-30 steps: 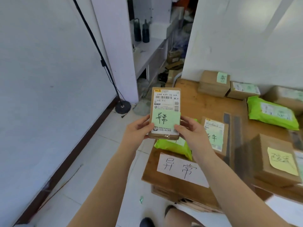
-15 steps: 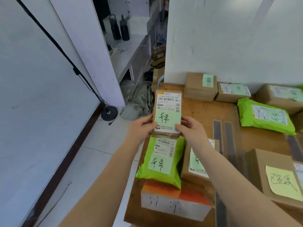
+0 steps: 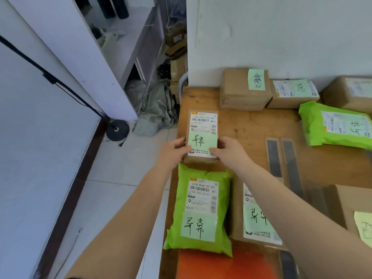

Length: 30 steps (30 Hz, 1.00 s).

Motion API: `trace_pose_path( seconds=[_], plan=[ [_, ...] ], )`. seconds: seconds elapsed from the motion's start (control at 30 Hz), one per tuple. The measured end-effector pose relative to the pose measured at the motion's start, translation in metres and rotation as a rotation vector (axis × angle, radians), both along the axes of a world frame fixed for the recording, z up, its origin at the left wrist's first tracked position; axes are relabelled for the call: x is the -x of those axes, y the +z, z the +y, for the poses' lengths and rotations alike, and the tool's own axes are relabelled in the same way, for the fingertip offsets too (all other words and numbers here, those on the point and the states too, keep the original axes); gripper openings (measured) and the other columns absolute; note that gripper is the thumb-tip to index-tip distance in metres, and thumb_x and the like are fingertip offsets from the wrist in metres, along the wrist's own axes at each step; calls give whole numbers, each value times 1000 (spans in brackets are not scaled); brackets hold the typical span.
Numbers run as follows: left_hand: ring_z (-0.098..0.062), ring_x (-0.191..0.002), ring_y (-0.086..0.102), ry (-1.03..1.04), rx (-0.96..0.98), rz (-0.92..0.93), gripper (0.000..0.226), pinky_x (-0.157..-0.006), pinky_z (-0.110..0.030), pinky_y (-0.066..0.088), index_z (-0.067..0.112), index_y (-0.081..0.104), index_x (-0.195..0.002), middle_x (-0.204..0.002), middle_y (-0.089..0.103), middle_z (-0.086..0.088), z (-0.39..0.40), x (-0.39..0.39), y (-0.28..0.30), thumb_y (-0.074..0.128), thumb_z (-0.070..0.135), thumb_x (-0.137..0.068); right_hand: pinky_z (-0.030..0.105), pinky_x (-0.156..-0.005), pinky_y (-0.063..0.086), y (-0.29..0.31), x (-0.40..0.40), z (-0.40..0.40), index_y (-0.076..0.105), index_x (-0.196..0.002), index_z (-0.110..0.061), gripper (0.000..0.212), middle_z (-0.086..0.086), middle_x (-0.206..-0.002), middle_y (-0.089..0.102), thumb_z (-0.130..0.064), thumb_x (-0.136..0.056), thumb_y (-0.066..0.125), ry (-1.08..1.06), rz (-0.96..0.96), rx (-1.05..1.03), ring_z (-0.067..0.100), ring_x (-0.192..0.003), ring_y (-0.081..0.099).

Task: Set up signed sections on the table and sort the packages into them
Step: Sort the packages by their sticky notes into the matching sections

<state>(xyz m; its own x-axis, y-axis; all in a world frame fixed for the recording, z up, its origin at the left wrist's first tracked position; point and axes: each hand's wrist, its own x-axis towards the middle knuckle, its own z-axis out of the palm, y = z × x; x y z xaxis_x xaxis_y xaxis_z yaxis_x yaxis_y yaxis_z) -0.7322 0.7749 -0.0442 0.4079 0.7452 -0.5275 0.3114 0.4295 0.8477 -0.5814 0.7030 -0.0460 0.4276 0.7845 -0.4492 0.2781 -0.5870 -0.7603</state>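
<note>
Hands held one small brown package by its near end: left hand pinched the 9 o'clock edge, right hand the 3 o'clock edge. It lay near the worktop edge (green note on top), at 12 o'clock from the green bag.

The wooden table bears brown boxes and green mailer bags.

Bright, even light; soft, bowed wide-angle edges.
</note>
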Motion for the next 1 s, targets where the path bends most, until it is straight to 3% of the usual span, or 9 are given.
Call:
trace_pose_path(
  seconds=[0.13,0.27,0.33,0.43,0.53,0.63,0.77,1.0],
  plan=[
    [-16,-91,64,-101,3,89,36,-79,-28,55,11,59,-121,-112,67,-6,13,0,-25,59,2,-86,30,-83,47,-16,-3,7,59,-115,-10,32,5,-119,65,-14,-83,65,96,-58,127,21,-102,60],
    [-17,-98,62,-214,-168,256,37,-93,-34,49,13,60,-118,-119,65,-6,24,-2,-35,66,8,-82,24,-71,40,-25,-7,8,56,-116,-12,36,3,-120,63,-19,-82,66,137,-102,180,16,-92,55],
    [-19,-111,56,-240,-305,337,49,-96,-31,43,10,52,-128,-126,59,-5,32,-9,-32,67,14,-81,25,-77,42,-22,-16,11,52,-123,-12,45,5,-125,60,-25,-82,66,121,-126,173,18,-100,56],
    [-17,-117,52,-230,-433,333,47,-90,-25,37,15,50,-129,-130,56,-1,44,-28,-18,64,21,-84,30,-89,42,-9,-39,14,42,-136,-13,59,4,-135,52,-32,-84,64,8,-149,114,21,-118,51],
    [-15,-119,49,-258,-488,288,51,-88,-25,37,17,45,-133,-134,52,-1,59,-58,-4,63,26,-86,28,-85,43,6,-72,17,39,-138,-18,60,0,-137,49,-34,-85,62,-127,-182,37,19,-120,49],
    [-17,-124,46,-310,-551,276,56,-95,-32,40,19,40,-136,-138,47,-1,74,-92,3,62,31,-86,30,-91,40,19,-109,21,43,-135,-17,57,0,-135,51,-32,-85,63,-216,-247,-20,20,-120,49],
    [-19,-123,47,-332,-561,280,61,-97,-37,40,20,36,-139,-139,46,-1,91,-137,2,62,34,-85,26,-85,36,28,-166,29,51,-127,-13,47,4,-127,57,-27,-84,63,-303,-328,-57,18,-111,52],
    [-18,-122,45,-246,-474,240,69,-94,-33,37,16,32,-140,-140,45,-3,109,-192,-16,65,35,-83,33,-102,32,14,-252,38,42,-136,-8,57,12,-140,45,-27,-85,61,-351,-492,54,27,-127,42]
  ],
)
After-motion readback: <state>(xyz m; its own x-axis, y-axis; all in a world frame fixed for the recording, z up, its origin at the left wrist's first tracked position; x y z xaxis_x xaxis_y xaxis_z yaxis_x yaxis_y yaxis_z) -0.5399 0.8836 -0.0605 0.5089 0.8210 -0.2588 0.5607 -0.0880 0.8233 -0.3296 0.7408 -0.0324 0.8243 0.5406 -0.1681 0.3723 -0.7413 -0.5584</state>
